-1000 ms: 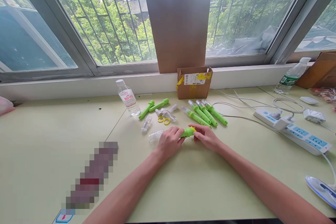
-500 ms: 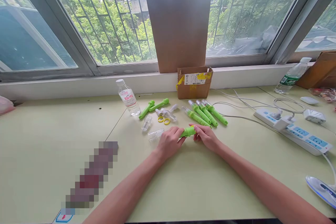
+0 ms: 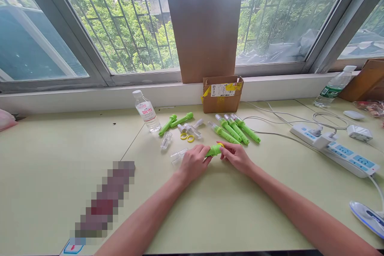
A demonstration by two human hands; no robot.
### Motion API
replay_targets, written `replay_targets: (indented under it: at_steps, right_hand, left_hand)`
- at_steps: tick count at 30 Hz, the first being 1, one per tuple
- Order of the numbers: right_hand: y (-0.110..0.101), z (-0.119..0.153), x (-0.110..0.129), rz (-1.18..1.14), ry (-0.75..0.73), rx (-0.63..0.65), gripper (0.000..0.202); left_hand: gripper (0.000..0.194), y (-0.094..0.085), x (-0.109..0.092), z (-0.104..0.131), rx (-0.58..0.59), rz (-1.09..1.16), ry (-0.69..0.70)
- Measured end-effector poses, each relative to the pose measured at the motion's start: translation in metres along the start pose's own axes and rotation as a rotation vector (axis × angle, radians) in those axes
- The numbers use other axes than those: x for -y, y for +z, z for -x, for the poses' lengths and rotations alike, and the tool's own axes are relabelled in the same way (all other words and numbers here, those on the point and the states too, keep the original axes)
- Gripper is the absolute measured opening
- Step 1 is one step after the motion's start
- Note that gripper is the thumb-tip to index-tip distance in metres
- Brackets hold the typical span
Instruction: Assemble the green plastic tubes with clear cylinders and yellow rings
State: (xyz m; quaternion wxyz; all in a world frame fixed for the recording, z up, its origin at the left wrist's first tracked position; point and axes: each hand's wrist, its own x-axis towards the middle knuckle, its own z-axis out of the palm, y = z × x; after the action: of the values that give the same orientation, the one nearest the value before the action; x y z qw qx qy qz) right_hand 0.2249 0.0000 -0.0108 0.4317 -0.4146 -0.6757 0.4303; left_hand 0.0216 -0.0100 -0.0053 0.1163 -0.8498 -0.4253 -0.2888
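My left hand (image 3: 194,161) is wrapped round a green plastic tube (image 3: 213,151), its ribbed end pointing to the right. At that end my right hand (image 3: 237,157) pinches a yellow ring (image 3: 221,144) between thumb and fingers. Whether the ring sits around the tube or only touches it, I cannot tell. A clear plastic cap (image 3: 179,156) lies just left of my left hand, and another clear cap (image 3: 166,141) is farther back. Two loose yellow rings, one of them the nearer ring (image 3: 190,139), lie beside more clear parts (image 3: 193,131).
Several green tubes with clear ends (image 3: 246,129) lie behind my right hand. Two green tubes (image 3: 181,120) lie near a water bottle (image 3: 147,112). A cardboard box (image 3: 222,104) stands at the back. On the right are a power strip (image 3: 336,150) and cables.
The yellow ring shows more clearly at the tube's end, and my right fingers have shifted slightly. The clear caps on the left look slightly shifted; the tube stays in my left hand.
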Motion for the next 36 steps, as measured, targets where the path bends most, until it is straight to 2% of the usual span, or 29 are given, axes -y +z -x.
replay_targets:
  at_steps: [9,20,32,36]
  right_hand:
    - [0.002,0.001,0.005,0.100,-0.116,-0.003,0.049]
    - [0.002,0.000,0.003,0.132,-0.148,0.002,0.044]
    - [0.004,0.000,0.005,0.122,-0.162,-0.029,0.040]
    - [0.005,0.000,0.007,0.138,-0.177,-0.046,0.041]
  left_hand:
    - [0.005,0.000,0.001,0.001,-0.003,-0.002,0.014]
    - [0.008,0.000,-0.002,0.001,0.006,0.060,-0.020]
    - [0.012,-0.001,-0.006,0.002,0.048,0.210,-0.149]
    - [0.015,-0.005,-0.010,0.000,0.091,0.325,-0.246]
